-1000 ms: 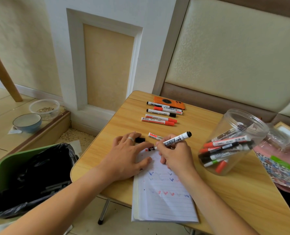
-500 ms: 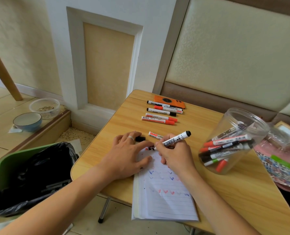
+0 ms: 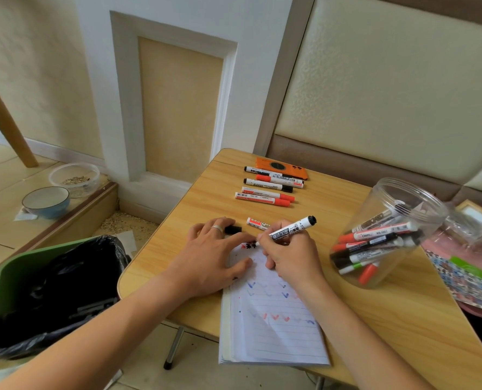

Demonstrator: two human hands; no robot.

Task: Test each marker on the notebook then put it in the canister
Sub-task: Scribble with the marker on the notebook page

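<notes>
A: Which hand works the marker?
B: The right hand (image 3: 290,257) has its fingers curled round a black whiteboard marker (image 3: 289,230), tip down on the top edge of the notebook (image 3: 276,333), black end raised toward the canister

A: And the other hand?
B: The left hand (image 3: 211,260) lies flat on the notebook's upper left corner, fingers spread and straight, a ring (image 3: 217,228) on one finger. A black cap (image 3: 233,229) lies on the table (image 3: 375,319) just beyond its fingertips

A: What marks does the page bear?
B: Blue ticks and red ticks in rows on the lined paper, with black and red scribbles at the top by the marker tip

A: Where is the canister?
B: The clear plastic canister (image 3: 420,198) lies tilted at right, mouth facing away from the person, several markers inside. Five untested markers (image 3: 265,197) lie in a row near the far edge, beside an orange phone (image 3: 290,167); a red-labelled marker (image 3: 258,223) lies just behind the right hand

A: Off the table?
B: A green bin (image 3: 6,274) with a black liner at left, and a blue bowl (image 3: 45,202) on the floor
</notes>
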